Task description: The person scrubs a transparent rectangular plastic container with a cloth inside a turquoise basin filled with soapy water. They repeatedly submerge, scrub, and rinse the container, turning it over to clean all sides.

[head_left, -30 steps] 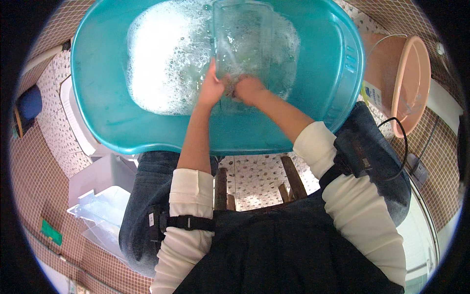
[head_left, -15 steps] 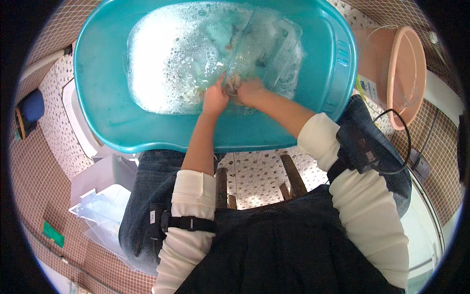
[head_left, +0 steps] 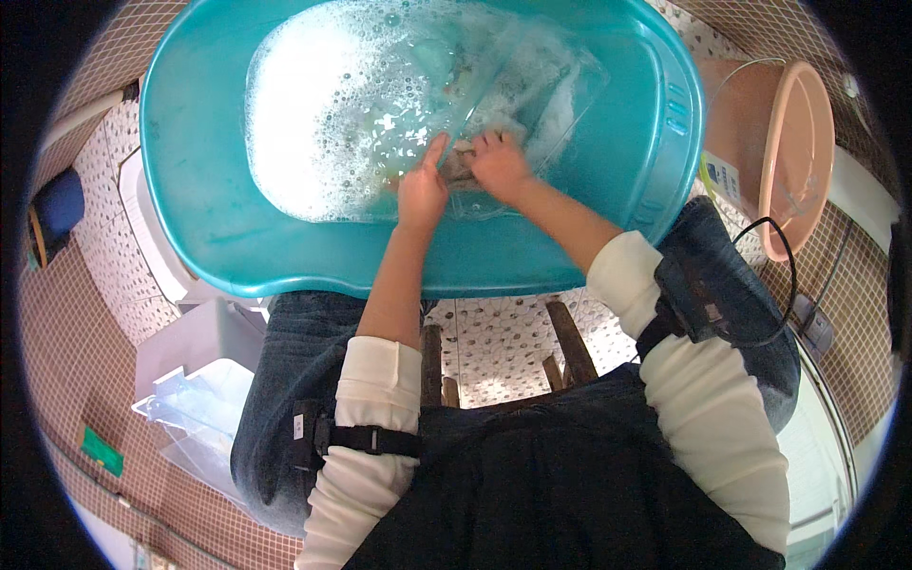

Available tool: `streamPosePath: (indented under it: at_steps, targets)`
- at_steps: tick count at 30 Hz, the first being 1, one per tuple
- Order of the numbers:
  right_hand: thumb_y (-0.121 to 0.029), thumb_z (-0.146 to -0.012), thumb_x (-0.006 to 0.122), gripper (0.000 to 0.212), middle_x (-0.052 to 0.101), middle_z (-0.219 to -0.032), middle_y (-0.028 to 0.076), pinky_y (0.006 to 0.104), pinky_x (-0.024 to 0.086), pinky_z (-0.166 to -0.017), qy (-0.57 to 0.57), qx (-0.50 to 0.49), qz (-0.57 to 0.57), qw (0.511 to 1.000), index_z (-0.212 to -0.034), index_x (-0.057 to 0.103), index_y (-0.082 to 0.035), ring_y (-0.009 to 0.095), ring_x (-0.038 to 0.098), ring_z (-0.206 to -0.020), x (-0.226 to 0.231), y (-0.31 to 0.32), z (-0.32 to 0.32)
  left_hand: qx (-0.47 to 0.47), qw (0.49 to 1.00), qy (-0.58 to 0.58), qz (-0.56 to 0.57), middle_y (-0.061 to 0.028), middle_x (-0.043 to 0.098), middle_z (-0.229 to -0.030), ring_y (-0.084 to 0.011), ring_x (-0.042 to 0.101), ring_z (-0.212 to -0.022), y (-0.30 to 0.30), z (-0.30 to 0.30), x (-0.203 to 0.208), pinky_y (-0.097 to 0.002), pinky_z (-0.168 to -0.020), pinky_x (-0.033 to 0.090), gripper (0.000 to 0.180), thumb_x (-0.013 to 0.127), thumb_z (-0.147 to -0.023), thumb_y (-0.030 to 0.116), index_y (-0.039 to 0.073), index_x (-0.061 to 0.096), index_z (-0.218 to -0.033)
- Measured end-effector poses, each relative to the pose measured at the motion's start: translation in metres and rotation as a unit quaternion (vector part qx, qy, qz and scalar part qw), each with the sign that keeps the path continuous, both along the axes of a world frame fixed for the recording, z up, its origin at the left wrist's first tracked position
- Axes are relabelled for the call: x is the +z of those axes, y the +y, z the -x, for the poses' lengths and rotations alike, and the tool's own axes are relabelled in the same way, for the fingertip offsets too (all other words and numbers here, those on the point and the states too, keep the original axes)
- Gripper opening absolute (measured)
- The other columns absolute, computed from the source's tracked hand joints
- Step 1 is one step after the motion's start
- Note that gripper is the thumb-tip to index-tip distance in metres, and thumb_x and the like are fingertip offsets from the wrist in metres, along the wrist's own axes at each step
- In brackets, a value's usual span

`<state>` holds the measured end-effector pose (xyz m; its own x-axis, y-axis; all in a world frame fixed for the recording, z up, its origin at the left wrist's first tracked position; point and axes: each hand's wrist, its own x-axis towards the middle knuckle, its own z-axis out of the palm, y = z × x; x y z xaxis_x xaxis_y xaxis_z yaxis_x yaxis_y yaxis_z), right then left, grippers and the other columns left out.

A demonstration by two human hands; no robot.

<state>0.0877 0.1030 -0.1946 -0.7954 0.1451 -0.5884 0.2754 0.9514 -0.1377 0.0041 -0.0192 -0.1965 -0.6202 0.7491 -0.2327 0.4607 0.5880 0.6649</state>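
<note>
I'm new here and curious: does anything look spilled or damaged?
Nothing stands out: the foamy water sits inside the teal tub, and no crack shows in the clear plastic piece by the left hand and right hand, though water hides much.

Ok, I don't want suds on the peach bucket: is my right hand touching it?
Apart. The head view shows the right hand inside the teal tub, with the tub's bare right side plainly between it and the peach bucket.

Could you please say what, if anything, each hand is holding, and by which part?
The left hand is at an edge of the clear plastic container, the right hand touches a brownish wad; whether either grips cannot be told.
</note>
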Motion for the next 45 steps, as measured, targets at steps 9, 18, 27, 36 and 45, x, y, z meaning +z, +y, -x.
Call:
streamPosePath:
  at_steps: [9,18,27,36,45]
  targets:
    - [-0.022,-0.074,0.055,0.025,0.059,-0.107,0.005,0.0362,0.033,-0.089,-0.069,0.184,0.017,0.980,-0.095,0.068,-0.015,0.020,0.045,-0.109,0.022,0.007,-0.006,-0.004,1.000,0.016,0.023,-0.0219,0.058,-0.067,-0.0393,0.057,-0.059,-0.003,0.000,-0.001,-0.0483,-0.056,0.046,0.061,0.051,-0.071,-0.004,0.020,0.044,-0.127]
    - [-0.023,-0.078,0.049,0.031,0.060,-0.107,0.018,0.0448,0.034,-0.094,-0.006,-0.217,0.160,0.963,-0.096,0.066,-0.004,0.033,0.049,-0.110,-0.024,-0.049,0.004,0.047,0.999,-0.020,0.013,-0.0233,0.059,-0.074,-0.0396,0.057,-0.063,0.000,-0.004,-0.003,-0.0491,-0.057,0.045,0.057,0.050,-0.072,-0.001,0.022,0.048,-0.124]
    - [-0.028,-0.081,0.050,0.030,0.061,-0.097,0.018,0.0450,0.047,-0.079,0.039,-0.096,0.270,0.957,-0.094,0.063,-0.004,0.036,0.059,-0.088,-0.033,-0.029,-0.002,0.019,1.000,-0.021,0.005,-0.0219,0.058,-0.072,-0.0385,0.057,-0.062,-0.001,0.003,-0.002,-0.0472,-0.057,0.045,0.061,0.050,-0.072,-0.001,0.024,0.044,-0.127]
    - [-0.033,-0.088,0.041,0.038,0.058,-0.107,0.016,0.0438,0.042,-0.088,-0.164,0.115,0.014,0.980,-0.114,0.055,-0.009,0.032,0.051,-0.105,0.007,0.015,-0.005,0.001,0.991,-0.026,0.131,-0.0174,0.061,-0.098,-0.0376,0.060,-0.074,0.006,-0.010,0.006,-0.0454,-0.065,0.049,0.062,0.051,-0.070,-0.003,0.020,0.043,-0.126]
    - [-0.025,-0.087,0.040,0.044,0.041,-0.134,0.012,0.0401,0.029,-0.102,-0.102,-0.053,0.180,0.977,-0.128,0.044,-0.010,0.032,0.037,-0.122,0.020,-0.010,-0.014,0.001,0.995,0.020,0.094,-0.0134,0.062,-0.102,-0.0362,0.061,-0.069,-0.007,-0.006,-0.001,-0.0458,-0.062,0.050,0.060,0.049,-0.070,-0.003,0.021,0.044,-0.124]
